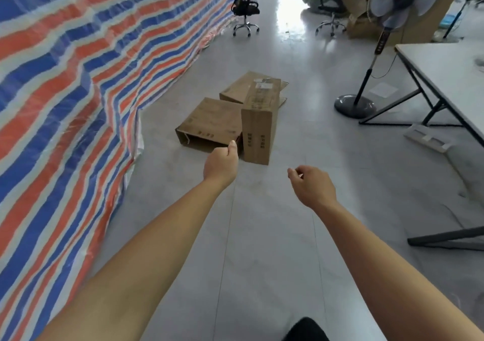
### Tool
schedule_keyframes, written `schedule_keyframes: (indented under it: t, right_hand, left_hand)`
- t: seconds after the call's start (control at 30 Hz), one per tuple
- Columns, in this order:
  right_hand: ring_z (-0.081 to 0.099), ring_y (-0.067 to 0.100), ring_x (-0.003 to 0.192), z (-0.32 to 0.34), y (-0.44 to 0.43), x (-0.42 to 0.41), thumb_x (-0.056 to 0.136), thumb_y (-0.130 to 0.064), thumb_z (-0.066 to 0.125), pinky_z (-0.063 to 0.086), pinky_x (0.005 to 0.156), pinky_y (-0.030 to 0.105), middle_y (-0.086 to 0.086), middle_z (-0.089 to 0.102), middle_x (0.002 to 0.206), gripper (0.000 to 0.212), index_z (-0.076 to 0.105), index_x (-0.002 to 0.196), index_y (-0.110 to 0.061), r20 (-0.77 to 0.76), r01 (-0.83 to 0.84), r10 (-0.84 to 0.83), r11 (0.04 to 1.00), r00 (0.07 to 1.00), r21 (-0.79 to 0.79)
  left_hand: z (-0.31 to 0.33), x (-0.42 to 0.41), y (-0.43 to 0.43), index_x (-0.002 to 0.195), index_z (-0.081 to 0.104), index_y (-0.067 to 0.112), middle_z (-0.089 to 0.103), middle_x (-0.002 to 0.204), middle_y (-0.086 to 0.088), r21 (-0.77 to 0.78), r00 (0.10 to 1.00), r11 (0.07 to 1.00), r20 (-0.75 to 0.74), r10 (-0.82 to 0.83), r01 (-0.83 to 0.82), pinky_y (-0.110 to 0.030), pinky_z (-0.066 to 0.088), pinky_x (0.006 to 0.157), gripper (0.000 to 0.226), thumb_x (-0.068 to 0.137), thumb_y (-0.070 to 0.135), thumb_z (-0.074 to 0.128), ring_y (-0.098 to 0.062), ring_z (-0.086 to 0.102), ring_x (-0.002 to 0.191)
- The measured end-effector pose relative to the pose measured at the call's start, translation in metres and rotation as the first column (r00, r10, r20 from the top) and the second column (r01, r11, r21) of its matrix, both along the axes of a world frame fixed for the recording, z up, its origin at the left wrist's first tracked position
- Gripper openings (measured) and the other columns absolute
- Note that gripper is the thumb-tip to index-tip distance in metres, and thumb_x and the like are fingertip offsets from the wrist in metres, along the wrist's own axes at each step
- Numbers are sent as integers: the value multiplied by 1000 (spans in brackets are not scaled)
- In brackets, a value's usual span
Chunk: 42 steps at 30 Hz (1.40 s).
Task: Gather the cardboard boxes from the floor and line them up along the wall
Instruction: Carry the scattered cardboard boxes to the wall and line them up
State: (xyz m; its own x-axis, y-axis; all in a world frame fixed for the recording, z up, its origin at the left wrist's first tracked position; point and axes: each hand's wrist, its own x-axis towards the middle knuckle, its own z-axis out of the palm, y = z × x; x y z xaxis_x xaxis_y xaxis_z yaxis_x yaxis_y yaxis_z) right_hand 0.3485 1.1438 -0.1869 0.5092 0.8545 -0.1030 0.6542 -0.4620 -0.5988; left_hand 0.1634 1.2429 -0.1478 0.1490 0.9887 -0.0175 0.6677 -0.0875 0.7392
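Three cardboard boxes sit together on the grey floor ahead of me. An open-ended flat box [209, 123] lies on the left, a tall narrow box [259, 123] stands upright beside it, and a third box [242, 86] lies flat behind them. My left hand [221, 164] reaches forward, fingers curled, just short of the flat box's open end and holding nothing. My right hand [313, 185] hovers lower right of the tall box, fingers loosely curled with nothing in them.
A striped red, blue and white tarp wall [65, 92] runs along the left. A standing fan [366, 89] and a white table [450, 78] stand on the right. Two office chairs [245, 8] and cardboard clutter [372, 2] fill the back.
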Motion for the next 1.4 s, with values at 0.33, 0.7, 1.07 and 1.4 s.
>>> schedule_keyframes:
  t: [0.33,0.7,1.07,1.4]
  right_hand:
    - [50,21,82,-49,285,216,103,-42,44,38,70,31,5,72,105,37,67,117,-16,-92,3,-11,996,996,-84]
    - [64,27,102,-38,592,324,101,-40,48,42,72,31,5,72,112,34,67,118,-17,-33,-221,218,966,975,-135]
    - [60,24,109,-135,874,405,99,-40,49,49,84,35,7,65,122,38,62,127,-17,-57,-323,323,889,945,-323]
    - [22,32,147,-290,1059,439,94,-53,53,21,118,49,17,26,158,74,30,153,-15,-26,-490,528,768,849,-413]
  left_hand:
    - [-52,206,269,61,47,13,52,66,-2,-226,979,962,95,181,-155,-33,39,69,55,106,40,29,-20,51,68]
    - [-77,305,527,81,59,0,59,70,-12,-390,900,863,161,406,-320,-36,45,72,57,104,44,30,-25,55,68]
    - [-200,383,766,98,49,11,52,85,-8,-756,713,511,85,696,-409,-30,36,56,21,100,30,41,-23,46,73]
    - [-344,439,858,152,21,10,31,153,-21,-623,240,-3,-306,921,-783,-52,37,110,82,92,55,54,-41,35,137]
